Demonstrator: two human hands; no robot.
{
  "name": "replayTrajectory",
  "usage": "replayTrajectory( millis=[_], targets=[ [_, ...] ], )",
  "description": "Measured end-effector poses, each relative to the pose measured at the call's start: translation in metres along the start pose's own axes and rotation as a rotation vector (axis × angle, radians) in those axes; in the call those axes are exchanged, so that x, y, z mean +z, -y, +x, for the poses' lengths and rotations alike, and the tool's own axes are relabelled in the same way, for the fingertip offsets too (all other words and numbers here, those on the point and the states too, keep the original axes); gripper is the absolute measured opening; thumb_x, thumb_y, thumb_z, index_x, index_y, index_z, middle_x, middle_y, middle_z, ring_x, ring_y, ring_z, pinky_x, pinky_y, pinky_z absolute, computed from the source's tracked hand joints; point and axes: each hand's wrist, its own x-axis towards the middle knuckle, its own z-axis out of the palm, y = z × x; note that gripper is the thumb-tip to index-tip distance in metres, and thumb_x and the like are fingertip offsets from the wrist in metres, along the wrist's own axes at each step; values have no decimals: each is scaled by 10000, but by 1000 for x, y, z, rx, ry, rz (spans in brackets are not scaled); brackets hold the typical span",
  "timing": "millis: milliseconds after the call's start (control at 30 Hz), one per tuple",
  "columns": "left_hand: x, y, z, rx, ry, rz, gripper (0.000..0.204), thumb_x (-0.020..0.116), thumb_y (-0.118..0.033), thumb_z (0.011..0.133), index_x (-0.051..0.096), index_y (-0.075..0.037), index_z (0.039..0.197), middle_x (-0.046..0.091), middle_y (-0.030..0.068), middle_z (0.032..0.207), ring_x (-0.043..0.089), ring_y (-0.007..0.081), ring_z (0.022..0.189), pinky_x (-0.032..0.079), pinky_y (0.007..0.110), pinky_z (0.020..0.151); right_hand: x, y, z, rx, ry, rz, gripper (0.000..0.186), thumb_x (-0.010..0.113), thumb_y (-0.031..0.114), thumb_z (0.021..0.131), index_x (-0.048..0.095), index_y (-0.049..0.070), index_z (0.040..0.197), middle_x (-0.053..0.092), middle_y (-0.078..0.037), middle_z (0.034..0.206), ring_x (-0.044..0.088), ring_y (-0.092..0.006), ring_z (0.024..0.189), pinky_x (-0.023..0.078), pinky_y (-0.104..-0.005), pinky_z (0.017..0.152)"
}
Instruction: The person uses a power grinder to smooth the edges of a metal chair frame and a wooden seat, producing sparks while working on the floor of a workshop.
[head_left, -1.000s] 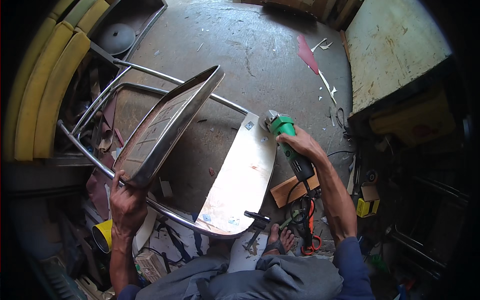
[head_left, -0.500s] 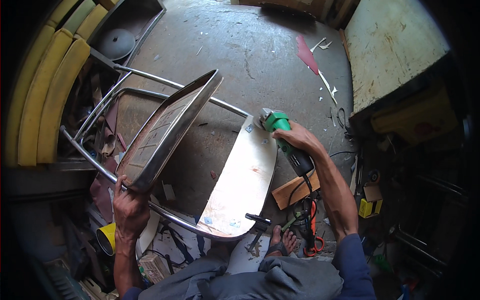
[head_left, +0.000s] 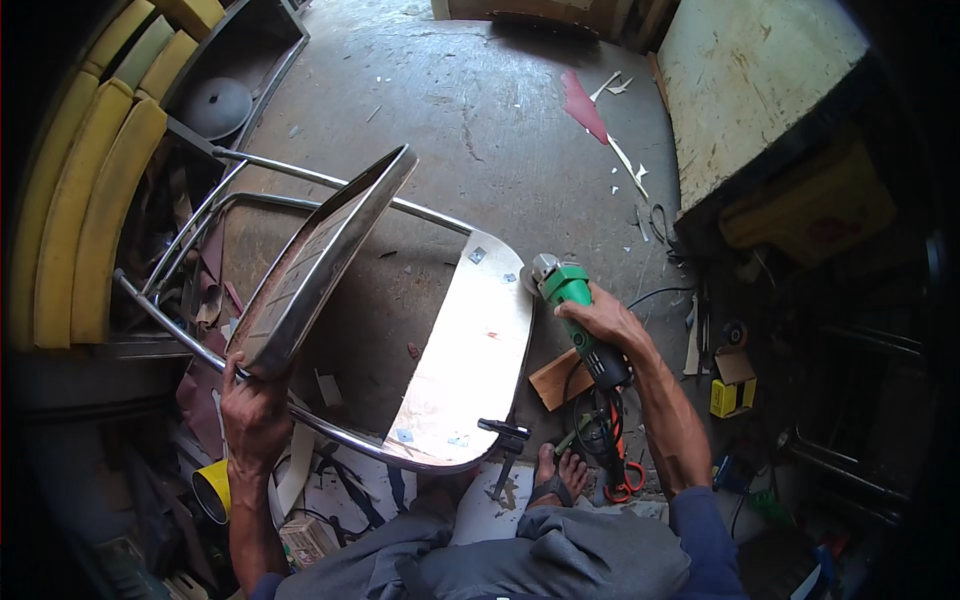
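Observation:
A tubular metal chair frame (head_left: pixel 330 425) lies tipped in front of me, its seat (head_left: pixel 330 270) slanting up at the left. A pale backrest board (head_left: pixel 465 350) fills the frame's rounded end, with small bluish patches near its corners. My left hand (head_left: pixel 257 410) is closed around the near tube, by the seat's lower corner. In my right hand (head_left: pixel 605 322) is a green and black angle grinder (head_left: pixel 568 285). Its head is at the board's far right edge; I cannot tell whether the disc touches. A hammer (head_left: pixel 505 430) stands by the board's near end.
A wooden block (head_left: pixel 558 380), orange-handled scissors (head_left: pixel 625 482) and the grinder's cord lie near my foot (head_left: pixel 562 472). Yellow cushions (head_left: pixel 115 220) stand stacked at the left. A yellow box (head_left: pixel 733 396) sits at the right, below a large pale panel (head_left: pixel 760 90). Dark red scraps (head_left: pixel 583 105) lie on the floor.
The grinder in my right hand has moved from the board's far corner down along its right edge. My left hand keeps its hold on the tube. The whole view has shifted slightly.

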Motion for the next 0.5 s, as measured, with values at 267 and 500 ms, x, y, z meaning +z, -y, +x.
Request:
replayTrajectory(
  millis=[267, 500],
  targets=[
    [7, 0, -3, -12, -64, -46, 467, 679, 65, 827, 737, -116, 1254, 754, 85, 861, 737, 235, 841, 452, 470, 1066, 34, -43, -48, 0, -3, 82, 802, 732, 496, 799, 534, -62, 1340, 681, -235, 1141, 692, -314, 1004, 546, -406, 865],
    [10, 1, -5, -29, -114, -52, 394, 658, 69, 820, 761, -104, 1158, 723, 75, 771, 727, 243, 775, 441, 489, 1076, 61, -64, -103, -14, 45, 120, 830, 742, 494, 806, 490, -17, 1410, 665, -240, 1194, 670, -336, 1097, 519, -422, 954]
  ],
)
